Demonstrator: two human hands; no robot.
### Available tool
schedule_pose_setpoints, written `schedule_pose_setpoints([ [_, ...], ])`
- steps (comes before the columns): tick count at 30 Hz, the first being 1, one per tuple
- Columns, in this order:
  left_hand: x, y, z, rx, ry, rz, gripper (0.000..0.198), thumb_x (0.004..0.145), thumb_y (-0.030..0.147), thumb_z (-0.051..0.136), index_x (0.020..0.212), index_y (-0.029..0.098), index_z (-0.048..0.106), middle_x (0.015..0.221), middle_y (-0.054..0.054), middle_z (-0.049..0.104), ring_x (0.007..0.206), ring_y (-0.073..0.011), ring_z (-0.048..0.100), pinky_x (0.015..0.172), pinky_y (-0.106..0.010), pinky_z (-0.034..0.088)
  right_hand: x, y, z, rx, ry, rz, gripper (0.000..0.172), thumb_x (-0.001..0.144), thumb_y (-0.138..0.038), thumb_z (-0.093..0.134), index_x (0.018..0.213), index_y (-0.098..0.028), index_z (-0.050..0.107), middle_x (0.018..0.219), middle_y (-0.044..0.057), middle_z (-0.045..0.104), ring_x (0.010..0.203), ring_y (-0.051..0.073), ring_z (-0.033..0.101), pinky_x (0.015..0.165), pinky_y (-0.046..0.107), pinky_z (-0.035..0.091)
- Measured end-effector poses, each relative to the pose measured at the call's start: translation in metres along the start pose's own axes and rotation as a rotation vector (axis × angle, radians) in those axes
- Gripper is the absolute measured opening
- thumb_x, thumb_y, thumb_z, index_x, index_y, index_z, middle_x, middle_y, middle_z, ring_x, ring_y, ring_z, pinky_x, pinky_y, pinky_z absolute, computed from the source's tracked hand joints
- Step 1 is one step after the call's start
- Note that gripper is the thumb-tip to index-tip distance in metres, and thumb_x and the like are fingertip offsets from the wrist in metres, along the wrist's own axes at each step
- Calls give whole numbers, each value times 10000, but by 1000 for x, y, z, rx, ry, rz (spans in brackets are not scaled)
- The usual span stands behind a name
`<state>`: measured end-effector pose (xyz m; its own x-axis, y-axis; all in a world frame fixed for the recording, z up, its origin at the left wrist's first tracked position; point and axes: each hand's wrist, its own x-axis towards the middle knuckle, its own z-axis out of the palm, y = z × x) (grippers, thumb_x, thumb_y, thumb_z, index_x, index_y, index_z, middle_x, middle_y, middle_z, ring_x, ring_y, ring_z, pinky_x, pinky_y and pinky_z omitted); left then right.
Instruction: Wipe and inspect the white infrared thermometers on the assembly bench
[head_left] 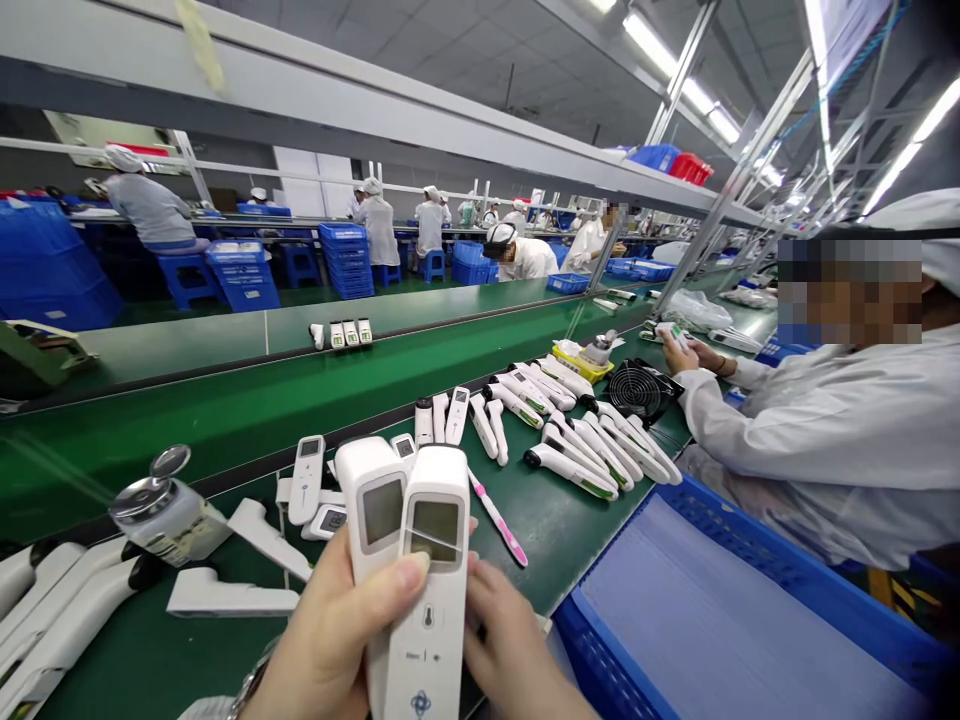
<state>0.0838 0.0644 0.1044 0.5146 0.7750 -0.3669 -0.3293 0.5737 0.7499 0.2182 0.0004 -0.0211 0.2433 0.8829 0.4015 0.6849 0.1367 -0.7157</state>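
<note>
Two white infrared thermometers are held side by side in front of me, their blank screens facing me. My left hand [341,615] grips both, with its thumb across the lower edge of the front infrared thermometer's [431,620] screen. The rear infrared thermometer [375,500] is partly covered by the front one. Against the front one's right side, my right hand [506,630] has its fingers curled, their tips hidden behind it. A pink and white toothbrush [499,522] lies on the green bench [510,590] just beyond. More thermometers [307,480] lie around my hands.
On the left stands a pump-top bottle [172,515] beside a row of thermometers [64,610]. Several thermometers [585,450] lie on the right. A blue crate [600,640] sits at the bench's front edge. A co-worker [832,430] in white sits to the right, near a black fan [637,388].
</note>
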Motion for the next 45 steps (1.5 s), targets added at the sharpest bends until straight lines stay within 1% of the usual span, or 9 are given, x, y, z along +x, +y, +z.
schedule_pose_setpoints([
  [2, 3, -3, -3, 86, 3, 36, 445, 605, 315, 732, 999, 168, 584, 887, -78, 697, 831, -236, 639, 668, -267, 512, 10, -9, -26, 27, 12, 8, 95, 798, -141, 464, 740, -205, 506, 790, 28, 569, 691, 162, 563, 599, 262, 468],
  [4, 6, -8, -4, 168, -30, 53, 447, 613, 329, 729, 997, 156, 580, 873, -75, 694, 809, -224, 631, 664, -259, 497, 20, -26, -55, 66, 133, -32, 108, 801, -113, 458, 743, -201, 478, 809, 27, 571, 708, 151, 563, 602, 252, 456],
  [8, 9, -16, 0, 288, -64, 47, 434, 634, 338, 718, 1003, 161, 572, 869, -60, 683, 806, -219, 615, 667, -269, 486, 31, -61, -90, 36, 417, -292, 247, 732, -5, 556, 894, -193, 557, 838, 24, 570, 713, 131, 563, 598, 237, 459],
  [15, 13, -19, 2, 482, -23, 139, 351, 647, 335, 695, 937, 161, 599, 850, -66, 660, 832, -267, 587, 708, -337, 468, 40, -71, -82, -81, 128, -380, 285, 773, 2, 530, 988, -173, 601, 832, 51, 540, 716, 134, 551, 601, 246, 491],
  [21, 17, -19, 2, 530, -14, 148, 349, 648, 322, 691, 942, 153, 607, 776, -53, 648, 823, -270, 585, 691, -329, 457, 35, -64, -95, -301, 17, -375, 220, 804, -46, 499, 956, -162, 608, 800, 67, 558, 675, 156, 532, 542, 268, 460],
  [27, 19, -19, 2, 427, -84, 91, 375, 637, 338, 704, 951, 162, 600, 830, -57, 656, 781, -234, 575, 681, -310, 456, 33, -61, -103, -320, 195, -351, 205, 793, -53, 538, 955, -165, 594, 834, 62, 525, 696, 142, 532, 573, 257, 463],
  [33, 18, -20, 0, 319, -190, 87, 320, 667, 327, 693, 934, 167, 618, 802, -40, 629, 791, -224, 569, 702, -305, 453, 39, -72, -92, -304, 136, -440, 252, 778, -50, 532, 976, -177, 621, 784, 52, 567, 670, 149, 550, 557, 272, 476],
  [38, 19, -18, -4, 204, -275, 5, 353, 669, 304, 707, 977, 170, 598, 860, -44, 639, 794, -192, 576, 714, -288, 456, 36, -66, -93, -286, 187, -459, 204, 748, -36, 546, 884, -168, 621, 743, 46, 574, 638, 148, 559, 537, 269, 479],
  [45, 17, -11, 3, 17, -88, -168, 376, 698, 262, 691, 1023, 154, 536, 843, -64, 687, 787, -185, 639, 677, -262, 495, 31, -41, -91, -299, 112, -231, 269, 846, -174, 511, 1113, -177, 543, 1026, 113, 553, 925, 216, 566, 724, 341, 521],
])
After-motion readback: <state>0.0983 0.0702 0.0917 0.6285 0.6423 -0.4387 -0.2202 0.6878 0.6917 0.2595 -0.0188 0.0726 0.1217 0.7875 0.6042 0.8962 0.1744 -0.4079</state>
